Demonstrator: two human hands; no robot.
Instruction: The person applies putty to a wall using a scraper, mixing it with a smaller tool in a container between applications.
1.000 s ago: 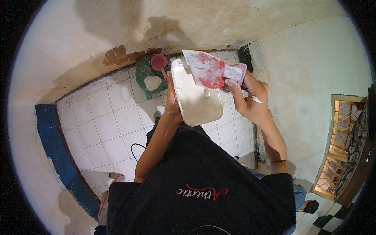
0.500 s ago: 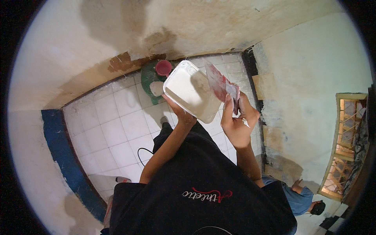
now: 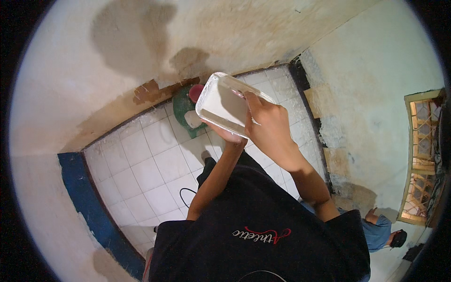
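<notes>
My left hand (image 3: 229, 135) supports a white rectangular tray (image 3: 205, 95) from below, its fingers mostly hidden under it. Smooth white paste (image 3: 228, 104) covers the tray's inside. Over the tray's right side, my right hand (image 3: 270, 121) grips a flat, reddish, paste-smeared scraper (image 3: 238, 93). Only a bit of the scraper's edge shows past my fingers; the rest is hidden by the hand. A white smear marks the right hand near the thumb.
A green stool (image 3: 181, 105) with a pink dipper (image 3: 196, 93) stands by the stained far wall (image 3: 225, 37). White tiles (image 3: 155, 164) cover the floor. At right, a person in a blue shirt (image 3: 377, 235) is near the wall below a barred window (image 3: 421, 155).
My right hand has turned over and brought the scraper from upright above the tray's right edge down into the tray. The view has shifted slightly; the left hand still supports the tray.
</notes>
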